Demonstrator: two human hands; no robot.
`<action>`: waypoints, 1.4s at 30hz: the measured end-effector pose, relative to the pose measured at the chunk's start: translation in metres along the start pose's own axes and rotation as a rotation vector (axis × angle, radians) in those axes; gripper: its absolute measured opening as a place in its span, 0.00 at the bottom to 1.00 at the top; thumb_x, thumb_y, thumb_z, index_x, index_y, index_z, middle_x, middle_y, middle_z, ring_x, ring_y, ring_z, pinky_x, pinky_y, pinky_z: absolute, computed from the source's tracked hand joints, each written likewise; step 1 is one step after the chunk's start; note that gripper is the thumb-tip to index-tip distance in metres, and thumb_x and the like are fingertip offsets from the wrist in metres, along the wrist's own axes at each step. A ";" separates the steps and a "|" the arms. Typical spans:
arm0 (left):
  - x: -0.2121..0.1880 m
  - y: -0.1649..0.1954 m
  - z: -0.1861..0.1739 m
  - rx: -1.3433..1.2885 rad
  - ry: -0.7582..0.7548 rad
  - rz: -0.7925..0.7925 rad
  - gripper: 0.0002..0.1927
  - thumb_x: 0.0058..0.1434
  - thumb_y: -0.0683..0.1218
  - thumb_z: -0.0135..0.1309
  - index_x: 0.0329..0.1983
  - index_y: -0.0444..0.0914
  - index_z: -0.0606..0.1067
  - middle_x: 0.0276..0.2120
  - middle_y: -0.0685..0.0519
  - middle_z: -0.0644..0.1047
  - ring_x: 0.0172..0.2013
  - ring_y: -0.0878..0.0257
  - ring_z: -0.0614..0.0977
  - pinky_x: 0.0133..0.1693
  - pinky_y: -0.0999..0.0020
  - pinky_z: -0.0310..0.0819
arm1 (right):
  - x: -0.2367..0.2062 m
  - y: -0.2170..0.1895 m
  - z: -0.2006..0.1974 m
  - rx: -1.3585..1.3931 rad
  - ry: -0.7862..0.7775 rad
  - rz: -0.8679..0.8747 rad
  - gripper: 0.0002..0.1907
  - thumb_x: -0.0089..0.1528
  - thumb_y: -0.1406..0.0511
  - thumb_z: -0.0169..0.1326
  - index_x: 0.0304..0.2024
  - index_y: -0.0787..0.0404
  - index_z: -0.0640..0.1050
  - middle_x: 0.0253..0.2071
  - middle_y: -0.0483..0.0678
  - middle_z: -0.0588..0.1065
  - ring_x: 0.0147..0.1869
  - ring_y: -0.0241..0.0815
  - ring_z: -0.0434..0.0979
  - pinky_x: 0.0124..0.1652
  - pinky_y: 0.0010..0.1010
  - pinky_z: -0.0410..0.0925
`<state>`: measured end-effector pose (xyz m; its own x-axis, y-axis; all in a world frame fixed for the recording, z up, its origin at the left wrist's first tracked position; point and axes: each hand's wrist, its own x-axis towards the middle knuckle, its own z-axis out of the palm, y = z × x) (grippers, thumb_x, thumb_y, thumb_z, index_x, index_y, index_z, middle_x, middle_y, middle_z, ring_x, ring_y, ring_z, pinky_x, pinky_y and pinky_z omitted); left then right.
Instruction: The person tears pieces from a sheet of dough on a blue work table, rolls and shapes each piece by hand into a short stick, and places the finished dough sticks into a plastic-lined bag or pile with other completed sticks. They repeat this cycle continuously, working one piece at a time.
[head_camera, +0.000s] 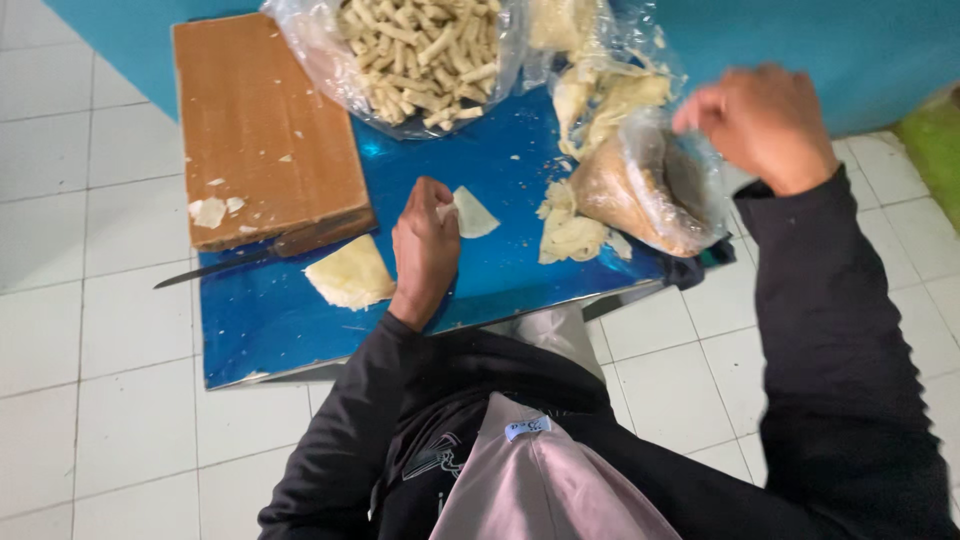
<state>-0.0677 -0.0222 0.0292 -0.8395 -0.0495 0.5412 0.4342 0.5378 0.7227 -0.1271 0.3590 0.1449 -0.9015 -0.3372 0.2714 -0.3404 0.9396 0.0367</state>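
Wrapper piece, pale and roughly triangular, sits pinched at its near corner in the left hand, mid blue surface. From my remote view the left fingers are closed on it, thumb side pressing the sheet flat against the surface, probably so it stays spread rather than curling.

Right hand is up over the mouth of a clear plastic bag holding brownish filling. Fingers are bunched narrow, tips together; motion blur there, so I can't tell if they carry a pinch of filling or nothing. Bag lies tilted with its opening toward that hand, which looks like easy-reach placement.

Just left of that bag: loose heap of pale dough scraps on the surface. Behind it, another clear bag with pale sheets.

Near the left wrist: 1 stack of cut triangular wrappers, close enough to pull the next sheet from.

Far edge centre: open bag of finished rolled sticks, many, beige, piled loosely.

Left side: wooden cutting board with a few dough flecks, 1 knife lying along its near edge, blade pointing out left past the surface edge, apart from both hands.

Surface stands on white tiled floor. Person wears dark long sleeves.
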 end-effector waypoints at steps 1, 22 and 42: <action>0.004 0.000 0.006 -0.026 0.018 0.013 0.13 0.58 0.34 0.56 0.44 0.35 0.68 0.38 0.43 0.77 0.37 0.42 0.80 0.35 0.53 0.72 | -0.007 0.010 0.016 -0.015 -0.115 0.056 0.09 0.64 0.65 0.56 0.38 0.44 0.86 0.39 0.44 0.82 0.39 0.49 0.81 0.41 0.43 0.71; -0.067 0.029 -0.021 0.124 0.041 -0.090 0.20 0.56 0.31 0.56 0.50 0.33 0.65 0.38 0.38 0.76 0.40 0.42 0.80 0.38 0.52 0.73 | -0.036 0.033 0.085 -0.174 -0.637 -0.023 0.09 0.58 0.63 0.57 0.39 0.54 0.85 0.39 0.55 0.82 0.47 0.57 0.82 0.49 0.56 0.69; -0.059 0.009 -0.033 -0.133 -0.092 0.019 0.19 0.59 0.31 0.59 0.51 0.34 0.68 0.37 0.47 0.77 0.36 0.58 0.83 0.38 0.66 0.78 | -0.030 -0.235 0.103 0.546 0.175 -0.414 0.03 0.62 0.65 0.61 0.38 0.54 0.81 0.40 0.41 0.77 0.46 0.46 0.70 0.44 0.42 0.56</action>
<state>-0.0034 -0.0421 0.0173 -0.8542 0.0401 0.5184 0.4848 0.4218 0.7662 -0.0474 0.1420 0.0292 -0.6286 -0.6026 0.4917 -0.7725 0.5571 -0.3047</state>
